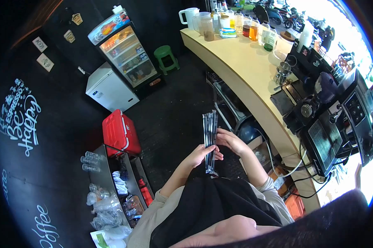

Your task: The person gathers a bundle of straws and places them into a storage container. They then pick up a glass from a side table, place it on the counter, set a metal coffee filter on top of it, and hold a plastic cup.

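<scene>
A bundle of long, thin, dark sticks in shiny clear wrapping stands upright in front of my black apron. My left hand is wrapped round its lower half, with the thumb across the front. At the bundle's right side is my right hand, its fingers reaching toward the wrapping and spread a little apart. Whether those fingertips touch the bundle is hard to tell.
A curved counter with bottles and a coffee machine runs along the right. On the left are a shelf with glasses and a red cooler. A white freezer, lit fridge and green stool stand behind.
</scene>
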Demonstrator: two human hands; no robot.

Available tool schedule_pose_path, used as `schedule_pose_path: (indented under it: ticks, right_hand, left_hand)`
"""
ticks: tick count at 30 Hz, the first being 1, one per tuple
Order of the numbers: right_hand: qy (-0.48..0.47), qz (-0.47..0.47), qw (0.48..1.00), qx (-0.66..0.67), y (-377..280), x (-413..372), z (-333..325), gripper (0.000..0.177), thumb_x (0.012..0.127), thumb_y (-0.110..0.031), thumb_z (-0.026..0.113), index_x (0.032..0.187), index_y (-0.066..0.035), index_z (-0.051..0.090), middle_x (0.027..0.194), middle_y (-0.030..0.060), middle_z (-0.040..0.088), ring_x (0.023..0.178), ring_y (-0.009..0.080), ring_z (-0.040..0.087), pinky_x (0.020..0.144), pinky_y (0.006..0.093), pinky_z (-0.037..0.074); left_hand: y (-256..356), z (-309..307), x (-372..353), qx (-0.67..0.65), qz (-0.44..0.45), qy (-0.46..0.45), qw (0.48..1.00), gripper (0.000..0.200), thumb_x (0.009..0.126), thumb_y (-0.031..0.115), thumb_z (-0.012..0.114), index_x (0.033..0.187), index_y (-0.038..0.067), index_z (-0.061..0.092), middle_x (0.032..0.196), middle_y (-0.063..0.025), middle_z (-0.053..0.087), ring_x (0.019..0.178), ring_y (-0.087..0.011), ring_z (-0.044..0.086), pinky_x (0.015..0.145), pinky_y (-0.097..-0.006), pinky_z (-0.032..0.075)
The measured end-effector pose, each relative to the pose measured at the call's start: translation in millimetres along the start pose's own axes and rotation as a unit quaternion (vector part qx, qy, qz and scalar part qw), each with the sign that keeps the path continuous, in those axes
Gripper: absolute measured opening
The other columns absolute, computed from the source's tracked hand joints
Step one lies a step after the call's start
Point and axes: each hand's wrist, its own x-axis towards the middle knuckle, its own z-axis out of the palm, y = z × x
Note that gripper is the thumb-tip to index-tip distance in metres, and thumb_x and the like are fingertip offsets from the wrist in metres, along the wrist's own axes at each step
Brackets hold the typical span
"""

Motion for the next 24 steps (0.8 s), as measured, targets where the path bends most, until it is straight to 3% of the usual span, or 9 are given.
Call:
schedule_pose_path:
  ticks: [2,4,6,10,13,15,16,18,24]
  right_hand:
    - [-0.086,0.047,0.989,0.107,-0.9,15.0,5.7,0.044,0.097,-0.021,0.049,0.133,0.002,0.043,0.117,0.0172,0.062,0.088,0.0158,0.064,0.065,0.022,0.053]
    - [-0.092,0.11,0.985,0.097,-12.2,17.8,9.3,0.036,0.099,-0.018,0.046,0.128,0.004,0.047,0.115,0.017,0.064,0.045,0.0092,0.055,0.037,0.0196,0.043]
    - [-0.062,0.121,0.987,0.081,-7.6,23.4,2.5,0.034,0.099,-0.019,0.046,0.123,0.005,0.051,0.114,0.0172,0.064,0.033,0.0078,0.045,0.03,0.0202,0.037]
    - [-0.018,0.107,0.989,0.098,-6.0,31.9,-21.1,0.032,0.099,-0.02,0.046,0.116,0.005,0.055,0.113,0.0179,0.064,0.033,0.0065,0.044,0.029,0.0193,0.035]
    - [0.029,0.082,0.988,0.128,-6.0,45.7,-39.4,0.031,0.098,-0.022,0.049,0.113,0.004,0.056,0.114,0.0204,0.063,0.055,0.013,0.062,0.044,0.0229,0.049]
    - [0.069,0.035,0.987,0.138,-15.8,54.3,-50.2,0.031,0.096,-0.024,0.054,0.112,0.003,0.056,0.115,0.0229,0.062,0.094,0.024,0.066,0.074,0.0323,0.055]
    - [0.077,0.031,0.987,0.139,-17.8,60.5,-58.1,0.031,0.096,-0.024,0.054,0.112,0.003,0.056,0.115,0.0229,0.062,0.094,0.024,0.066,0.074,0.0323,0.055]
    - [0.101,0.014,0.986,0.132,-23.4,73.9,-74.6,0.032,0.094,-0.025,0.057,0.112,0.002,0.056,0.117,0.0239,0.061,0.118,0.0305,0.054,0.094,0.0401,0.048]
    - [0.169,-0.033,0.98,0.102,-56.1,128.2,-113.2,0.033,0.094,-0.026,0.057,0.111,0.002,0.056,0.114,0.0232,0.063,0.111,0.0293,0.059,0.094,0.0384,0.048]
  left_hand:
    - [-2.6,-8.2,14.7,-0.008,-0.014,-0.027,0.999,0.027,0.098,0.025,0.049,0.1,-0.001,0.056,0.096,-0.0208,0.067,0.093,-0.0329,0.067,0.086,-0.0424,0.053]
    - [-3.4,-13.5,30.4,-0.01,-0.024,-0.066,0.997,0.028,0.099,0.025,0.048,0.1,-0.001,0.056,0.096,-0.021,0.066,0.093,-0.0338,0.067,0.086,-0.0423,0.054]
    - [-0.1,-17.5,43.7,0.002,-0.031,-0.084,0.996,0.029,0.099,0.025,0.047,0.1,-0.002,0.056,0.095,-0.0209,0.066,0.094,-0.0334,0.067,0.086,-0.042,0.054]
    - [11.8,-16.7,69.9,0.006,-0.055,-0.102,0.993,0.032,0.099,0.026,0.047,0.103,-0.004,0.057,0.097,-0.0204,0.067,0.093,-0.0301,0.068,0.086,-0.0393,0.054]
    - [25.2,-18.0,91.7,0.025,-0.076,-0.122,0.989,0.033,0.098,0.027,0.048,0.107,-0.005,0.056,0.101,-0.0206,0.066,0.094,-0.0297,0.067,0.086,-0.0392,0.054]
    - [31.1,-24.0,109.6,0.021,-0.098,-0.152,0.983,0.035,0.097,0.027,0.051,0.11,-0.005,0.056,0.104,-0.0202,0.065,0.096,-0.029,0.067,0.086,-0.0386,0.053]
    - [33.1,-28.0,119.1,0.023,-0.103,-0.16,0.982,0.035,0.097,0.027,0.051,0.11,-0.005,0.056,0.104,-0.0202,0.065,0.096,-0.029,0.067,0.086,-0.0386,0.053]
    - [40.1,-35.3,139.8,0.005,-0.123,-0.171,0.977,0.034,0.097,0.026,0.052,0.11,-0.005,0.055,0.103,-0.0195,0.065,0.097,-0.0287,0.066,0.086,-0.0386,0.053]
    - [89.1,-61.6,209.2,0.038,-0.165,-0.242,0.955,0.032,0.097,0.025,0.052,0.112,-0.003,0.055,0.105,-0.019,0.064,0.099,-0.0294,0.065,0.09,-0.0384,0.052]
